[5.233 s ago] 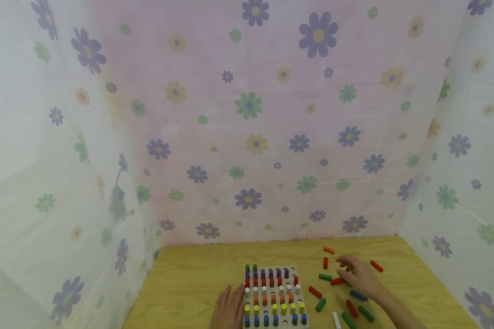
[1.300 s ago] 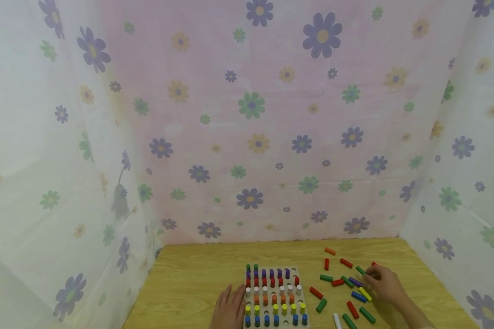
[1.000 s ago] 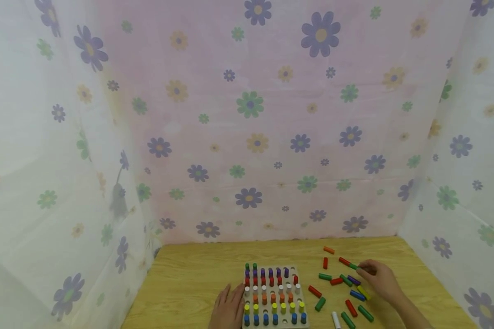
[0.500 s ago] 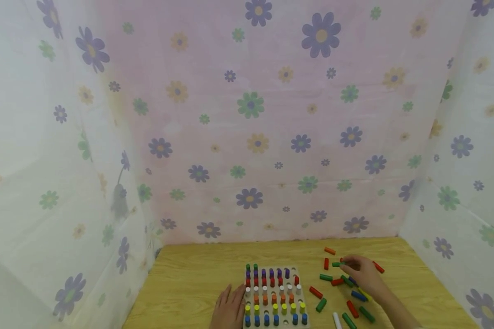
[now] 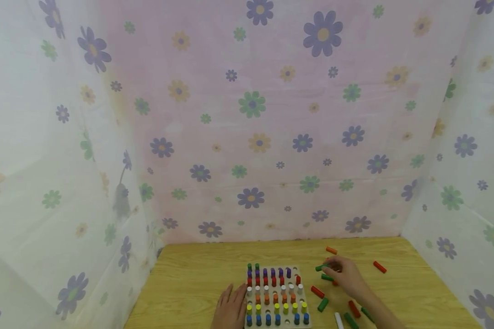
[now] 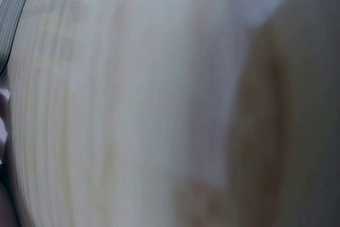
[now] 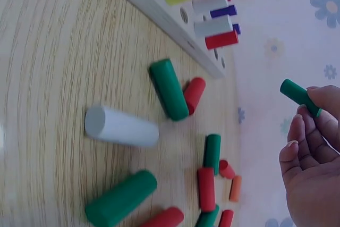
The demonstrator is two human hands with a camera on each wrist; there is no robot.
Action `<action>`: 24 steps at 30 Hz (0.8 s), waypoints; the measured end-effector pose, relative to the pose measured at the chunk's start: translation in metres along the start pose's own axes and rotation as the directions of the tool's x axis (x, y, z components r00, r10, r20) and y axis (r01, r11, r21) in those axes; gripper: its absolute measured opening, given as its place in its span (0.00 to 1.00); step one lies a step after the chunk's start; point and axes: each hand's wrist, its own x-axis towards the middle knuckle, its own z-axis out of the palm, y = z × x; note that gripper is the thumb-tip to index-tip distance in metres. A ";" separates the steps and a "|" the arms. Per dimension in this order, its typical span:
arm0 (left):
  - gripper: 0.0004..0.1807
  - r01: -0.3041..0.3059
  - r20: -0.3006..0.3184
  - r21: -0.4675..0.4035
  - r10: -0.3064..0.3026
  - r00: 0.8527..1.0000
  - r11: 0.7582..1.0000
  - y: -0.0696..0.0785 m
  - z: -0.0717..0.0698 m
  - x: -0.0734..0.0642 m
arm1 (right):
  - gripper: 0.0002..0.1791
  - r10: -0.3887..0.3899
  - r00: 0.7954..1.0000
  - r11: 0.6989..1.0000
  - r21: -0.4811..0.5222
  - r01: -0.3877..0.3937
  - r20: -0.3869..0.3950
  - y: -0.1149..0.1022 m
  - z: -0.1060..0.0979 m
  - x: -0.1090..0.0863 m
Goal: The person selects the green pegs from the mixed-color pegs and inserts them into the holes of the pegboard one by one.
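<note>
My right hand (image 5: 347, 276) pinches a green peg (image 7: 293, 92) between thumb and fingertips, above the table. In the head view the peg sits just right of a light pegboard (image 5: 267, 307). Rows of green, purple, red, white, orange, yellow and blue pegs stand upright in the board, with some open holes among them. My left hand (image 5: 229, 307) lies flat on the table against the board's left edge, fingers extended. The left wrist view is mostly a blurred close surface and shows little of that hand.
Loose pegs lie right of the board: a white peg (image 7: 122, 126), a green peg (image 7: 169, 90), an orange peg (image 5: 331, 250), a red peg (image 5: 379, 267) and several more. My right hand and forearm cover some. Flowered sheets (image 5: 251, 160) hang around the wooden table (image 5: 193, 274).
My right hand, empty at first, has taken a green peg from the right side of the loose pegs and carried it left toward the board. The left hand has stayed in place.
</note>
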 end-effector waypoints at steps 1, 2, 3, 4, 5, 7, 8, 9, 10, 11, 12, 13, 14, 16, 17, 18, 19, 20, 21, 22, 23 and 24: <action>0.25 0.000 -0.002 0.002 0.000 1.000 1.000 0.000 0.000 0.000 | 0.14 -0.006 1.000 1.000 0.004 0.006 0.003 -0.001 0.003 0.001; 0.25 0.001 -0.002 0.005 -0.001 1.000 1.000 0.000 0.000 0.000 | 0.14 -0.013 1.000 1.000 0.012 0.013 0.010 -0.003 0.006 0.001; 0.25 0.002 -0.004 0.007 -0.002 1.000 1.000 0.001 0.000 0.000 | 0.14 -0.019 1.000 1.000 0.020 0.019 0.016 -0.004 0.009 0.002; 0.25 0.003 -0.003 0.012 -0.003 1.000 1.000 0.001 0.000 0.000 | 0.13 -0.024 1.000 0.999 0.030 0.024 0.020 -0.005 0.011 0.003; 0.25 0.003 -0.002 0.018 -0.003 1.000 1.000 0.001 0.000 0.000 | 0.13 -0.023 0.999 0.999 0.038 0.022 0.021 -0.006 0.014 0.003; 0.25 0.000 -0.004 0.020 0.000 1.000 1.000 0.001 0.000 0.000 | 0.12 -0.016 1.000 0.999 0.047 0.016 0.015 -0.009 0.019 0.005; 0.25 -0.003 -0.007 0.020 0.003 1.000 1.000 0.001 0.000 0.000 | 0.12 -0.010 1.000 0.998 0.054 0.009 0.012 -0.011 0.021 0.005; 0.26 -0.007 -0.010 0.020 0.007 1.000 1.000 0.002 0.000 -0.001 | 0.12 -0.004 1.000 0.998 0.062 0.003 0.008 -0.012 0.023 0.005; 0.26 -0.010 -0.010 0.021 0.010 1.000 1.000 0.002 -0.001 -0.001 | 0.12 0.003 1.000 0.998 0.070 -0.003 0.005 -0.014 0.025 0.005; 0.26 -0.014 -0.013 0.019 0.014 1.000 1.000 0.002 -0.001 -0.001 | 0.12 0.010 1.000 0.997 0.074 -0.010 -0.001 -0.015 0.028 0.006; 0.26 -0.016 -0.015 0.016 0.016 1.000 1.000 0.002 -0.001 -0.002 | 0.12 0.013 1.000 0.997 0.080 -0.012 -0.003 -0.017 0.030 0.006; 0.25 -0.018 -0.017 0.013 0.019 1.000 1.000 0.002 -0.002 -0.002 | 0.13 0.012 1.000 0.997 0.083 -0.011 -0.005 -0.018 0.033 0.007; 0.25 -0.018 -0.016 0.013 0.018 1.000 1.000 0.002 -0.002 -0.002 | 0.13 0.013 1.000 0.996 0.085 -0.012 -0.004 -0.018 0.035 0.007; 0.25 -0.017 -0.016 0.008 0.018 1.000 1.000 0.002 -0.002 -0.002 | 0.13 0.011 1.000 0.996 0.087 -0.011 0.000 -0.019 0.041 0.009; 0.25 -0.016 -0.015 0.004 0.016 1.000 1.000 0.002 -0.003 -0.003 | 0.12 0.008 1.000 0.996 0.085 -0.008 0.002 -0.020 0.044 0.010; 0.25 -0.017 -0.016 0.003 0.017 1.000 1.000 0.002 -0.003 -0.003 | 0.11 0.004 1.000 0.997 0.083 -0.004 0.007 -0.021 0.046 0.011; 0.25 -0.016 -0.016 0.002 0.016 1.000 1.000 0.002 -0.003 -0.003 | 0.11 -0.001 1.000 0.997 0.082 0.000 0.014 -0.022 0.049 0.012; 0.25 -0.017 -0.015 0.002 0.017 1.000 1.000 0.002 -0.003 -0.003 | 0.11 -0.005 1.000 0.997 0.078 0.003 0.021 -0.023 0.051 0.013; 0.25 -0.017 -0.016 0.001 0.017 1.000 1.000 0.002 -0.003 -0.003 | 0.11 -0.014 1.000 0.997 0.079 0.012 0.027 -0.024 0.053 0.014; 0.25 -0.018 -0.018 0.001 0.018 1.000 1.000 0.001 -0.003 -0.003 | 0.10 -0.026 0.999 0.997 0.080 0.024 0.032 -0.025 0.056 0.015; 0.26 -0.019 -0.021 0.002 0.019 1.000 1.000 0.001 -0.002 -0.003 | 0.10 -0.039 0.999 0.996 0.082 0.035 0.037 -0.027 0.058 0.016; 0.26 -0.021 -0.026 0.006 0.022 0.999 1.000 0.001 -0.002 -0.002 | 0.10 -0.055 0.998 0.995 0.080 0.052 0.040 -0.028 0.060 0.018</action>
